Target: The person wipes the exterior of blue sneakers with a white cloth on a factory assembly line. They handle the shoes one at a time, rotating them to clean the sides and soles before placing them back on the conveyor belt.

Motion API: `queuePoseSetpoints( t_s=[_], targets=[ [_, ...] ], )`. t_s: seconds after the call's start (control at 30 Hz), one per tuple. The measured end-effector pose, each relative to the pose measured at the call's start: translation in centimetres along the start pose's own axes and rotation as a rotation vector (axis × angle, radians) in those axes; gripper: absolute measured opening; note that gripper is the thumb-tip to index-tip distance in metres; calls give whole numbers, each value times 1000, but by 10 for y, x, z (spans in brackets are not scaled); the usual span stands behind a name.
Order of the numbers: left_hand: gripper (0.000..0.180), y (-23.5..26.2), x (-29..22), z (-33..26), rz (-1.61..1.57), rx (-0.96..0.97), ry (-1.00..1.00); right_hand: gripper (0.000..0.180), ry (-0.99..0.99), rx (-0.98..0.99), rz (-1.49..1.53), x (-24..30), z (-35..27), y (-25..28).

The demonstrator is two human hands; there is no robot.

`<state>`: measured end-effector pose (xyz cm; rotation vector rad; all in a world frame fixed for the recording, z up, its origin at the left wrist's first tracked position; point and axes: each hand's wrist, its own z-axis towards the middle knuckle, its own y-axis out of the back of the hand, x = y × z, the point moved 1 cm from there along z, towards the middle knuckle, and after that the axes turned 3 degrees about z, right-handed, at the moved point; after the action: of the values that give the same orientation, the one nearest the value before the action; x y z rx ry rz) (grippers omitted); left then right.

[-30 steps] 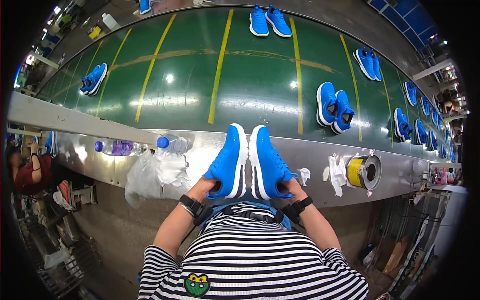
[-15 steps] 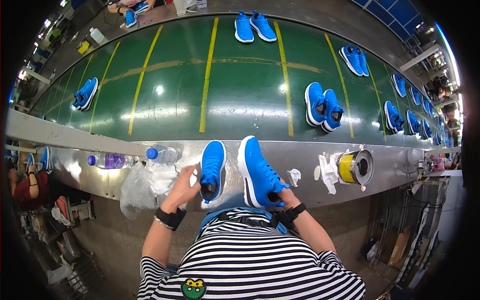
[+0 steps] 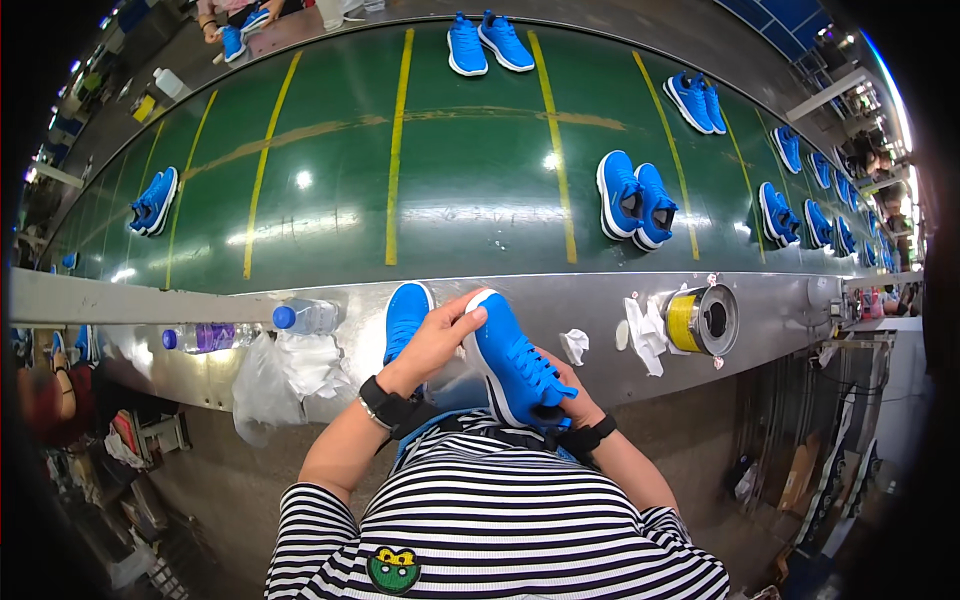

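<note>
My right hand [image 3: 568, 398] grips the heel end of a blue sneaker with a white sole [image 3: 510, 360], tilted over the steel ledge [image 3: 130, 300]. My left hand [image 3: 435, 340] lies across that sneaker's toe, fingers curled on it. The second blue sneaker [image 3: 405, 318] rests flat on the ledge just left of my left hand. Both wrists wear dark bands.
A green conveyor belt [image 3: 330, 200] with yellow lines carries several pairs of blue sneakers [image 3: 635, 200]. Two plastic bottles [image 3: 305, 316], a crumpled clear bag [image 3: 275, 365], a yellow tape roll [image 3: 700, 320] and white scraps [image 3: 575, 345] sit on the ledge. Another person's hands are at the belt's far side.
The two sneakers were together upright in both hands; now one lies on the ledge and my left hand has shifted onto the toe of the sneaker my right hand holds.
</note>
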<state>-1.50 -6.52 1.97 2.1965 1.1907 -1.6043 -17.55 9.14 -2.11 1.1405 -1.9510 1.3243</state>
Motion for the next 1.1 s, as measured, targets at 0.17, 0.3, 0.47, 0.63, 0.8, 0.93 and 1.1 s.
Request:
queuePoseSetpoints(
  t_s=[0.17,0.3,0.47,0.63,0.8,0.93,1.1],
  targets=[
    [43,8,9,0,-94,94,-24,56,-69,-32,19,2,-2,3],
    [43,6,-2,2,-107,33,80,57,-95,-24,26,-6,2,9],
    [41,6,0,3,34,-45,27,56,-13,-7,-89,1,3,6],
    [39,2,-4,-1,-17,-69,61,55,17,-12,-94,4,0,4],
    [37,3,2,3,16,-25,6,56,44,-92,-108,5,-4,3],
    [35,2,-2,2,-84,-5,-33,62,139,-119,-82,9,-8,-2],
    [30,-3,-5,5,-20,-41,-67,68,248,-148,-203,-2,-8,0]
  ],
)
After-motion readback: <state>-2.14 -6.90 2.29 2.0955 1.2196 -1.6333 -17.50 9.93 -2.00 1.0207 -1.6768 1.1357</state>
